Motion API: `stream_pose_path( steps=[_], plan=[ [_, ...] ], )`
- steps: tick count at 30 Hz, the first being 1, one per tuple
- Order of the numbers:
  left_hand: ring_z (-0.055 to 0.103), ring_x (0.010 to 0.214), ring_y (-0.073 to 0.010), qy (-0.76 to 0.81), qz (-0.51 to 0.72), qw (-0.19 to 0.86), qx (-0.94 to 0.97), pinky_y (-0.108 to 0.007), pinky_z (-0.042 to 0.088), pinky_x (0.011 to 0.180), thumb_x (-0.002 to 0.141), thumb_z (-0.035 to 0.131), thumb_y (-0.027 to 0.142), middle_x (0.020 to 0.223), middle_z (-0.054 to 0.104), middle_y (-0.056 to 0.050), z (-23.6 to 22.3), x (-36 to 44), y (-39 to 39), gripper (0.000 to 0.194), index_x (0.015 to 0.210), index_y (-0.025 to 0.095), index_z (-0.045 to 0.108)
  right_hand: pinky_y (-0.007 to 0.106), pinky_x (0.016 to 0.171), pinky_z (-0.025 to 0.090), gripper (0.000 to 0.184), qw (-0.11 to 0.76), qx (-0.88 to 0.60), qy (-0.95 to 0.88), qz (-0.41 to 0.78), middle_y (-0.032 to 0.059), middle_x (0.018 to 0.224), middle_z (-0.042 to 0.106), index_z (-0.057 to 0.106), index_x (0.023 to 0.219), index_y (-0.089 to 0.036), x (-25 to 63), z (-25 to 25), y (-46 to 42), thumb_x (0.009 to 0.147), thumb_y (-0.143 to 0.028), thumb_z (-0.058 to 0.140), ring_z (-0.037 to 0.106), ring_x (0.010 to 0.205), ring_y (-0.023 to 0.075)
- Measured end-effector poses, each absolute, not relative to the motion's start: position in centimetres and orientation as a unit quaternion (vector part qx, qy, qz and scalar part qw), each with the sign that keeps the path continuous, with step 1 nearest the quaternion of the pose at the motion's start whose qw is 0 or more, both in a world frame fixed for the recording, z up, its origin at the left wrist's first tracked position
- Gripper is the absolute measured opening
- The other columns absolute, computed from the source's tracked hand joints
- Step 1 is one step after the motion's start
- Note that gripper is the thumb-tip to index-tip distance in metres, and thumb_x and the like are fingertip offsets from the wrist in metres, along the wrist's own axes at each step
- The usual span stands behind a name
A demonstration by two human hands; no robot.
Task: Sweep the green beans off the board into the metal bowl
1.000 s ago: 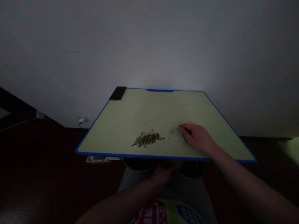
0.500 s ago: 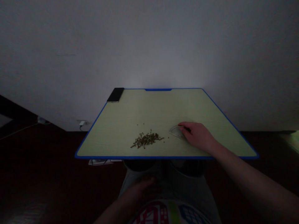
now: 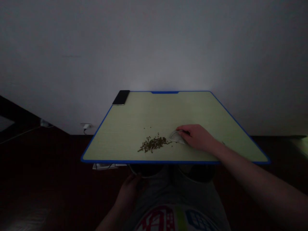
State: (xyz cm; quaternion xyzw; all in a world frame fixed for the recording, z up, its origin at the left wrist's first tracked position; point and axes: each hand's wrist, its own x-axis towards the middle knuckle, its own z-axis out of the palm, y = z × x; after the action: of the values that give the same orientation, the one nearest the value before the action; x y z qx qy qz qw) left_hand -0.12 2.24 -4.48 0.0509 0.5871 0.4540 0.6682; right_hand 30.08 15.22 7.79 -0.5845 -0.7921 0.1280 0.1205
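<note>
My right hand (image 3: pixel 196 136) pinches a clear semicircular protractor (image 3: pixel 173 136) above the tabletop, its left end close to the right edge of a loose pile of small brownish-green beans (image 3: pixel 154 144). A few of these beans lie apart from the pile. My left hand (image 3: pixel 128 189) is low, below the table's front edge, with its fingers curled at the rim of the left dark bowl (image 3: pixel 146 170). Poor light there hides part of the fingers. Beside that bowl, a second dark bowl (image 3: pixel 198 173) sits above my right leg, partly under the table.
The pale folding table (image 3: pixel 168 109) has a blue rim and stands against a grey wall (image 3: pixel 154 45). A black phone (image 3: pixel 121 97) lies on its far left corner. Left of the table, a white charger plug (image 3: pixel 86 126) is in the wall. A white object (image 3: pixel 104 166) shows under the front edge.
My right hand has moved left with the protractor, bringing it against the pile's right side. My left hand has gone from between the bowls, back over my lap, then to the left bowl.
</note>
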Motion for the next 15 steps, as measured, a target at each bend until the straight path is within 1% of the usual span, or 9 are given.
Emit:
stream_pose_path(
  steps=[2,5,7,10,12,15],
  plan=[
    [0.085,0.071,-0.0256,0.579,0.452,0.676,0.060,-0.031,0.068,0.070,0.084,0.084,0.009,0.074,0.086,-0.008,-3.9,-0.4,2.1,0.014,0.084,0.018,0.075,0.043,0.098,0.063,0.035,0.121,-0.578,-0.797,0.130,0.0070,0.122,0.086,0.084,0.126,-0.025,29.9,7.9,15.2,0.103,-0.024,0.057,0.081,0.112,0.0307],
    [0.087,0.076,-0.0278,0.568,0.451,0.685,0.072,-0.033,0.069,0.074,0.083,0.085,0.010,0.081,0.089,-0.012,-3.0,-0.5,1.6,0.010,0.089,0.014,0.078,0.043,0.096,0.064,0.035,0.128,-0.562,-0.805,0.141,0.0069,0.120,0.086,0.084,0.124,-0.025,29.8,8.0,15.1,0.103,-0.023,0.057,0.082,0.109,0.0294],
    [0.088,0.085,-0.0311,0.562,0.452,0.688,0.075,-0.036,0.070,0.079,0.081,0.086,0.011,0.088,0.091,-0.014,-2.5,-0.5,1.1,0.014,0.094,0.013,0.080,0.042,0.096,0.064,0.035,0.132,-0.551,-0.810,0.151,0.0065,0.118,0.087,0.085,0.123,-0.025,29.7,8.1,15.0,0.103,-0.023,0.057,0.083,0.107,0.0283],
    [0.088,0.100,-0.0360,0.546,0.449,0.703,0.077,-0.045,0.071,0.092,0.079,0.088,0.014,0.099,0.092,-0.017,-1.8,-0.5,0.3,0.020,0.098,0.013,0.081,0.040,0.096,0.063,0.034,0.135,-0.547,-0.813,0.151,0.0060,0.117,0.087,0.085,0.122,-0.025,29.7,8.0,14.8,0.102,-0.022,0.058,0.083,0.107,0.0275],
    [0.087,0.105,-0.0371,0.535,0.441,0.715,0.085,-0.048,0.069,0.100,0.081,0.088,0.015,0.104,0.092,-0.018,-1.4,-0.4,-0.3,0.020,0.099,0.013,0.082,0.040,0.095,0.064,0.033,0.136,-0.548,-0.812,0.148,0.0061,0.116,0.087,0.085,0.120,-0.025,29.7,8.0,14.7,0.102,-0.022,0.059,0.083,0.106,0.0277],
    [0.086,0.109,-0.0383,0.516,0.431,0.735,0.087,-0.050,0.066,0.106,0.081,0.088,0.015,0.107,0.092,-0.019,-0.9,-0.3,-1.0,0.021,0.101,0.011,0.083,0.042,0.096,0.064,0.033,0.133,-0.549,-0.812,0.146,0.0071,0.116,0.087,0.085,0.122,-0.024,29.6,7.9,14.5,0.102,-0.022,0.059,0.083,0.107,0.0289]
  ],
)
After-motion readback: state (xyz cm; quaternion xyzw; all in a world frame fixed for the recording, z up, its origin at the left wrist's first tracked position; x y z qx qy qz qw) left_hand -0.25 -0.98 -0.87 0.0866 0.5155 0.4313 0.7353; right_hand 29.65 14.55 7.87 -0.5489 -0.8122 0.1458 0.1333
